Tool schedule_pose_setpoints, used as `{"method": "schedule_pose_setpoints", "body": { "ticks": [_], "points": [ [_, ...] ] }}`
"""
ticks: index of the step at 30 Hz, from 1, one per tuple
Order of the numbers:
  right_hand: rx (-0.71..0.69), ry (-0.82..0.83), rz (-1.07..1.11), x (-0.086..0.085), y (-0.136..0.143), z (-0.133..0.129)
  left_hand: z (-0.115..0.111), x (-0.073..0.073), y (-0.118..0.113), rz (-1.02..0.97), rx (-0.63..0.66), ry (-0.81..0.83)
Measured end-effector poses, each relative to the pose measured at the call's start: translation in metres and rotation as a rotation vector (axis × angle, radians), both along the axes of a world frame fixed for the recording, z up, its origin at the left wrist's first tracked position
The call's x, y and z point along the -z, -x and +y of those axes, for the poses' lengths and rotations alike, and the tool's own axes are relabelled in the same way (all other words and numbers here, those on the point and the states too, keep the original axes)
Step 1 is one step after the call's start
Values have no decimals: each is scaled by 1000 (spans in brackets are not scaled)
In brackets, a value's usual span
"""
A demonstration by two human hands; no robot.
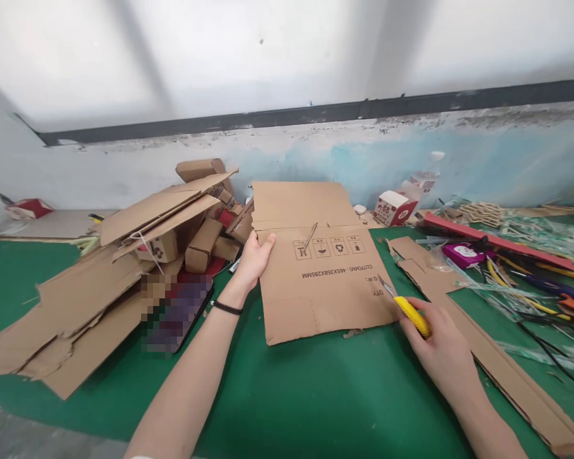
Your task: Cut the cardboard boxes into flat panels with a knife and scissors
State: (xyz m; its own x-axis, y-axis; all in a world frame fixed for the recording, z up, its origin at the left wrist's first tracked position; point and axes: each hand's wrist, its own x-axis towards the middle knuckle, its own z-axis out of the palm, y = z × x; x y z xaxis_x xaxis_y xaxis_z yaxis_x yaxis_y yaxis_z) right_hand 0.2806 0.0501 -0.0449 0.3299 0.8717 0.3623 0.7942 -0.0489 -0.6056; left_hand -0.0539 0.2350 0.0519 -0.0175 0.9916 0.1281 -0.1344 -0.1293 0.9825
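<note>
A piece of brown cardboard [335, 303] with printed symbols and upside-down lettering is tilted up in front of me. A crease crosses it near the top, and a small slit shows by the symbols. My left hand [257, 258] grips its left edge, thumb on the printed face and the other fingers hidden behind. In my right hand [435, 338] is a yellow utility knife [412, 317] with its blade out. The blade lies over the cardboard's right part, by the lettering; whether it touches the surface I cannot tell.
Flattened cardboard and small boxes [203, 245] are piled on the left of the green table [287, 401]. Cardboard strips [502, 366], cables, clear plastic straps and a purple box [463, 255] lie on the right. A red-and-white carton [393, 208] stands by the wall.
</note>
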Motion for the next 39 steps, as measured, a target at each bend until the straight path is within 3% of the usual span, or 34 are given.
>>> {"method": "schedule_pose_setpoints", "body": {
  "ticks": [5,9,11,13,16,19,28,39],
  "points": [
    [-65,60,-162,4,4,0,2,6,4,215,-146,-124],
    [-51,83,-209,4,6,0,-15,-2,-3,784,-317,-374],
    [-45,102,-215,2,7,-1,-21,-6,-11,993,-298,-487],
    [-37,117,-214,0,9,-1,-23,-10,-22,1101,-193,-568],
    [-29,124,-215,-1,10,-2,-19,-14,-41,1119,-52,-606],
    [-33,116,-220,0,10,-1,-9,-16,-54,1079,11,-610],
    [-67,124,-204,7,2,4,19,-19,-59,1061,255,-684],
    [-57,105,-155,8,10,3,14,-20,-65,1113,275,-679]
  ]
}}
